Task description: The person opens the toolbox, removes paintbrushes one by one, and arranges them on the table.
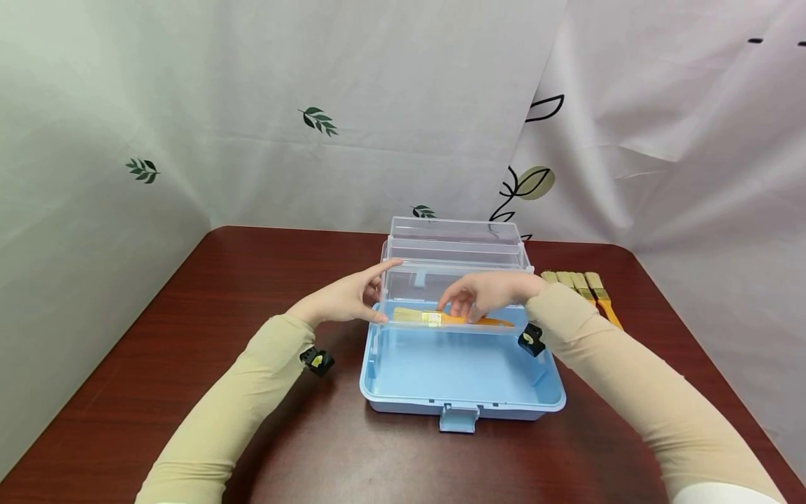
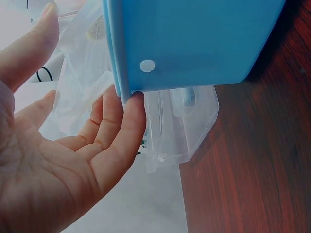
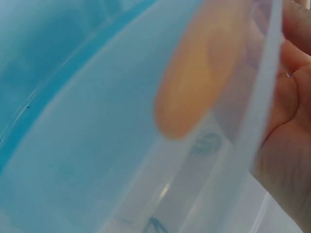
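Observation:
A light-blue toolbox (image 1: 460, 371) stands with its clear lid (image 1: 453, 229) raised and a clear tray (image 1: 469, 329) lifted above its base. A paintbrush (image 1: 434, 318) with pale bristles and an orange handle lies lengthwise in the tray. My right hand (image 1: 494, 290) reaches into the tray and pinches the handle from above. In the right wrist view the handle end (image 3: 189, 92) shows blurred through the clear plastic. At the tray's left end is my left hand (image 1: 343, 294), thumb and forefinger spread apart. In the left wrist view its fingertips (image 2: 133, 102) touch the blue rim.
Several more paintbrushes (image 1: 582, 283) lie side by side on the table, right of the box and partly behind the right forearm. The box's front latch (image 1: 458, 418) hangs down. A patterned white cloth (image 1: 378, 140) hangs behind the dark red table (image 1: 302, 448).

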`<state>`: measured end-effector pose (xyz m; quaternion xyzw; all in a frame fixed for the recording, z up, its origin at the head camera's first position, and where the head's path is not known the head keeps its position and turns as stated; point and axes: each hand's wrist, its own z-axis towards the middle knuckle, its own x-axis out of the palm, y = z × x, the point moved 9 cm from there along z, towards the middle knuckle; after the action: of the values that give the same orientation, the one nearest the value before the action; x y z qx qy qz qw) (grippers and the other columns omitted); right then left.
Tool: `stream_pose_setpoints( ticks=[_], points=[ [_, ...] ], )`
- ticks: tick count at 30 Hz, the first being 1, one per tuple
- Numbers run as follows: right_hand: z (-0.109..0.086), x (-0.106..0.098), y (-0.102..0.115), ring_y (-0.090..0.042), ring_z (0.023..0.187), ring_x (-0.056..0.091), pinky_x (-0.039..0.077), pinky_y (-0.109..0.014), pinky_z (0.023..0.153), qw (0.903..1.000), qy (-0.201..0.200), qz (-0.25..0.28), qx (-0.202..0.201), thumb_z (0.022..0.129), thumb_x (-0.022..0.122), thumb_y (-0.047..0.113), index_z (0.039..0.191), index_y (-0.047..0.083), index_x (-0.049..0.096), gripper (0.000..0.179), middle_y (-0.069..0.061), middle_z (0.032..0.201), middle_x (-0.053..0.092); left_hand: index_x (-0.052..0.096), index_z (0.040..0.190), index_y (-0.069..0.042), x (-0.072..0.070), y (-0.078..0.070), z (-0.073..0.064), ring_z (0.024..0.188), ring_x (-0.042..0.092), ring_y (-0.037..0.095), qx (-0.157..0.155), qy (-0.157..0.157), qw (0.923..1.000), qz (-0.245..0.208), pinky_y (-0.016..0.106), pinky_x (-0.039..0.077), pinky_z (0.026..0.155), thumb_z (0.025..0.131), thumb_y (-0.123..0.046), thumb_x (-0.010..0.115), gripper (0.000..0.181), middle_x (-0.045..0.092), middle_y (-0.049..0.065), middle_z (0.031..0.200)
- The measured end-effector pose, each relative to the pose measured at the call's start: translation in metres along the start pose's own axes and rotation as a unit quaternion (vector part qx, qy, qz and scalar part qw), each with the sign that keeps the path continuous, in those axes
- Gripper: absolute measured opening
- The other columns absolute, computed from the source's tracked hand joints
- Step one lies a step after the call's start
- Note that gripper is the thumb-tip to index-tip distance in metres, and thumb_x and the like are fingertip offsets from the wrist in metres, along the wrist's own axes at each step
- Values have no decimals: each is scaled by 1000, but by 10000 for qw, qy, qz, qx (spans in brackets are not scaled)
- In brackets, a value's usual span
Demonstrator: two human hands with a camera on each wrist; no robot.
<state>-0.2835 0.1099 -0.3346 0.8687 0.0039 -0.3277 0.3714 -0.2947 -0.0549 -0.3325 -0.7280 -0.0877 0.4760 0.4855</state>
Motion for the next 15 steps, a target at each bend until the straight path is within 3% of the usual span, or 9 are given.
stream_pose_setpoints(
  ticks=[7,15],
  points=[
    [3,1,-4,-19,86,51,45,-24,69,9982,197,563,50,84,55,-16,125,7,59,47,-7,101,58,21,150,-29,0,0,0,95,56,23,-20,-2,10000,6,27,48,67,74,-11,81,98,51,11,100],
    [3,0,-8,-17,85,49,38,-23,62,9968,201,775,58,86,57,-10,127,8,56,44,-6,103,56,22,150,-30,-1,-1,-2,98,56,23,-92,-27,9999,-37,27,50,70,74,-11,81,98,50,12,103]
  ],
)
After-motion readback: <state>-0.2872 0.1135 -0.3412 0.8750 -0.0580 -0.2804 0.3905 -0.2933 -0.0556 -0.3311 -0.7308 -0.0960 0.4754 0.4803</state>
